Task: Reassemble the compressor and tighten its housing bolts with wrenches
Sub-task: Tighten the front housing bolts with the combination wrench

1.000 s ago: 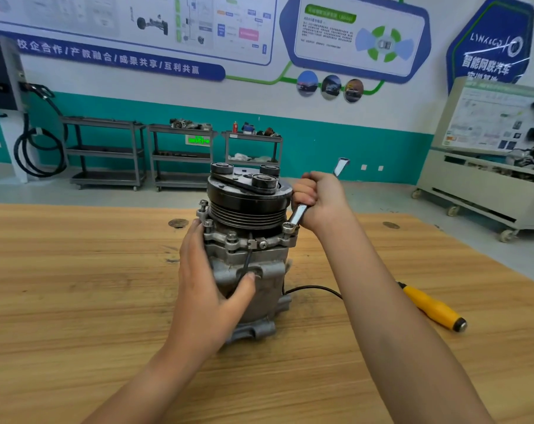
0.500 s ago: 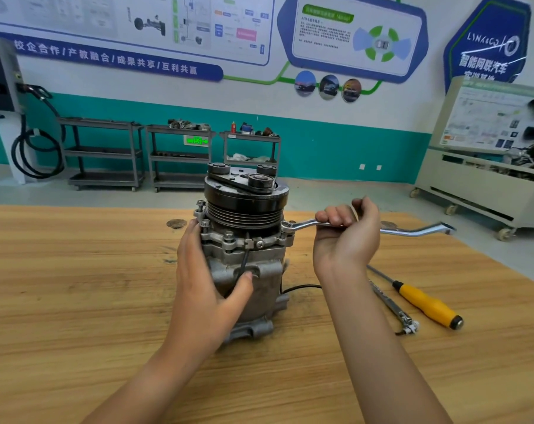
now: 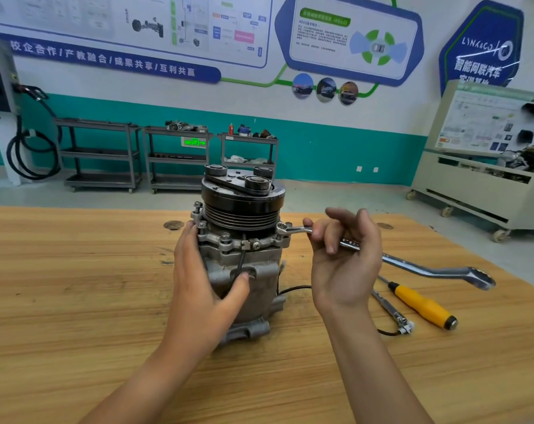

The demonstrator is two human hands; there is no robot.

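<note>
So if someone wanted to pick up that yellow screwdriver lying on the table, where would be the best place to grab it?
By the yellow handle, coming from above. It is the thickest part and lies flat on the table with bare wood along both sides, while the thin shaft end sits close to the wrench.

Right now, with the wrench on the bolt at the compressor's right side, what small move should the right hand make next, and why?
Probably close the right hand firmly round the wrench before pulling. Its ring end sits on the bolt, but only one finger hooks the shank; the others stand loose. The left hand grips the compressor, so it looks steadied.
</note>
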